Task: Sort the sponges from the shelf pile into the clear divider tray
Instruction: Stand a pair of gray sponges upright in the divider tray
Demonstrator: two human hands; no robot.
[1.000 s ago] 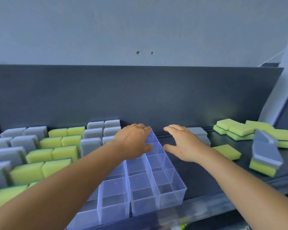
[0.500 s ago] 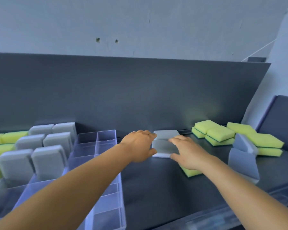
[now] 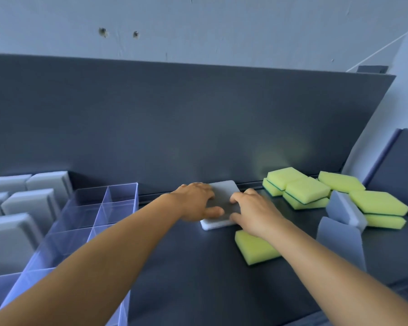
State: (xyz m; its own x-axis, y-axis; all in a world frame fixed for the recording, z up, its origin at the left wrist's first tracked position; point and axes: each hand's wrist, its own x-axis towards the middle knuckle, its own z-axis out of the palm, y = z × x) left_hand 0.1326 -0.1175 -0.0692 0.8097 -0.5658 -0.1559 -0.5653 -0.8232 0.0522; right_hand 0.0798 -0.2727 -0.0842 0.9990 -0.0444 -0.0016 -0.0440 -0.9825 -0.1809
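A flat grey sponge with a white underside (image 3: pixel 224 191) lies on the dark shelf (image 3: pixel 198 267), gripped by left hand (image 3: pixel 196 203) and right hand (image 3: pixel 254 211), beside the clear divider tray (image 3: pixel 99 208).

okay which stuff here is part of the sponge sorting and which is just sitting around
Job: grey sponge under both hands, left hand, right hand; loose yellow sponges; clear divider tray.
Just there: dark back panel; wall.
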